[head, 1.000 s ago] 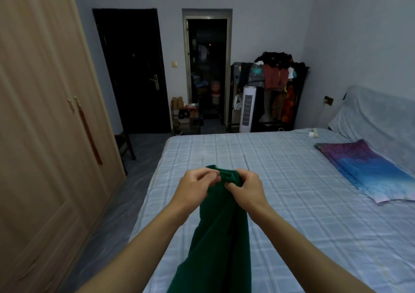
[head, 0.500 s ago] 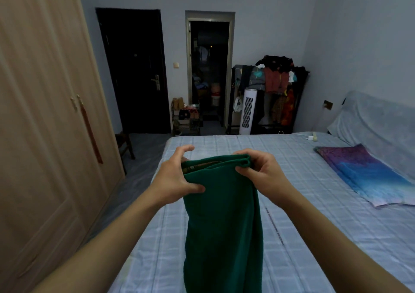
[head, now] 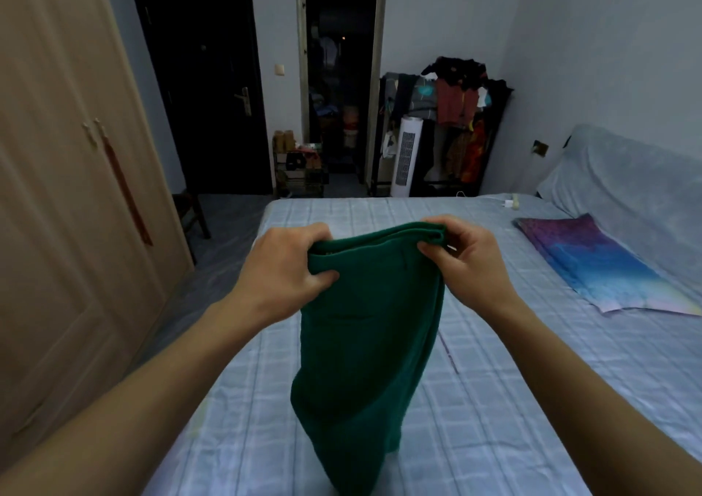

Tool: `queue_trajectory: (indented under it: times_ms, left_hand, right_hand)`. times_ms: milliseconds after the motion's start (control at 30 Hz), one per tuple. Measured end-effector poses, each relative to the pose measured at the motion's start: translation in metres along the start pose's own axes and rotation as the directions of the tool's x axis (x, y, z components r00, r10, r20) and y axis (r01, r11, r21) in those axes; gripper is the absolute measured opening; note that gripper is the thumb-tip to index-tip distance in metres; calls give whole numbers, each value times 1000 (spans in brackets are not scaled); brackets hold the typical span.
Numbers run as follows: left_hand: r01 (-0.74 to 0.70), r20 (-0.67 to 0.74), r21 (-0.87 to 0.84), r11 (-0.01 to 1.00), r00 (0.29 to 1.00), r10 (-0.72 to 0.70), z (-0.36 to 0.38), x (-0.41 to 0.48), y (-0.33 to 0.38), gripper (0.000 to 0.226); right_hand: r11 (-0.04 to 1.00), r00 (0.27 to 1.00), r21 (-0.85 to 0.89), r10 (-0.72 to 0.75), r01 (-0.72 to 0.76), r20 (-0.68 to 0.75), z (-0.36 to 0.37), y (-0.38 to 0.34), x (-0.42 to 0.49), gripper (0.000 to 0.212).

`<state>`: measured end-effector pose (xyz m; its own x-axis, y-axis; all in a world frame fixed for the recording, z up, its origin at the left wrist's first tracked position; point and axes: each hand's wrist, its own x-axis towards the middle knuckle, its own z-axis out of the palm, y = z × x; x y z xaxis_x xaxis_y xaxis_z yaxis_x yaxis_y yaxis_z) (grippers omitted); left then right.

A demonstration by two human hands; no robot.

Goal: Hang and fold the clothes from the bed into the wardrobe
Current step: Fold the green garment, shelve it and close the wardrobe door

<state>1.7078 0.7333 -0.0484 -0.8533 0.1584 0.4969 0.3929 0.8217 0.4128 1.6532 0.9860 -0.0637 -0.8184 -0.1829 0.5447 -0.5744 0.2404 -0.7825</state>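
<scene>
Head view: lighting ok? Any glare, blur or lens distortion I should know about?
Head view: dim, flat, bluish light, no glare or hard shadows; the open doorway is nearly black inside. Head view: wide-angle bowing curves the wardrobe edge and stretches both forearms toward the bottom corners. Head view: left hand, right hand and green garment look fairly sharp, no clear smear.

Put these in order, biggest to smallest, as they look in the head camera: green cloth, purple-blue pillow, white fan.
1. green cloth
2. purple-blue pillow
3. white fan
The fan stands far off, so its true size is unsure.
</scene>
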Motion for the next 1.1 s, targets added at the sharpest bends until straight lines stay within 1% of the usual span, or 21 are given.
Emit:
queue_trajectory:
  times_ms: [67, 133, 200, 367, 433, 467, 533, 567, 633, 700, 733, 833, 900, 1100]
  left_hand:
    - [-17, -10, 85, 996, 1000, 18, -1, 1, 14, 24]
    - [-29, -21, 131, 991, 999, 32, -5, 3, 28, 25]
    - [-32, -32, 136, 990, 999, 37, -11, 7, 39, 25]
    - [-42, -116, 119, 992, 992, 56, -23, 7, 62, 28]
    - [-35, -88, 134, 990, 995, 47, -22, 5, 73, 28]
    - [-29, -49, 145, 989, 998, 37, -22, 4, 79, 28]
    - [-28, 78, 156, 987, 997, 16, -21, -5, 90, 28]
    - [-27, 160, 143, 989, 987, 4, -20, -13, 95, 28]
    - [-29, 318, 69, 997, 948, 6, -16, -39, 104, 29]
    - [-54, 399, -29, 998, 915, 61, -14, -68, 113, 27]
    - [-60, 412, -72, 996, 907, 84, -15, -80, 117, 27]
    - [-59, 385, -152, 987, 916, 114, -29, -108, 127, 25]
    - [-36, 354, -200, 979, 929, 106, -44, -123, 129, 25]
    - [15, 345, -378, 925, 930, 126, -76, -164, 132, 22]
  right_hand:
    - [997, 999, -63, -52, 53, 17, -10, 2, 0, 19]
    - [993, 995, -74, -94, 95, 14, -19, 2, 2, 18]
    - [992, 993, -44, -119, 119, -3, -27, 2, 5, 17]
    - [984, 983, 31, -175, 177, -50, -37, -2, 10, 13]
    - [986, 986, 42, -155, 158, -65, -40, -2, 4, 14]
    - [990, 989, 47, -131, 134, -63, -41, -2, -3, 14]
    - [997, 997, 44, -69, 70, -36, -45, 1, -26, 15]
    - [998, 999, 46, -39, 39, 0, -49, 4, -42, 15]
    - [996, 992, 90, 5, -16, 128, -62, 7, -77, 18]
    - [987, 970, 146, 26, -62, 240, -74, 2, -110, 23]
    - [983, 967, 165, 31, -75, 254, -76, -3, -123, 24]
    - [971, 978, 223, 36, -83, 205, -71, -30, -150, 28]
    - [965, 984, 252, 27, -73, 178, -67, -50, -164, 26]
    - [959, 991, 279, 2, -40, 136, -66, -101, -207, 21]
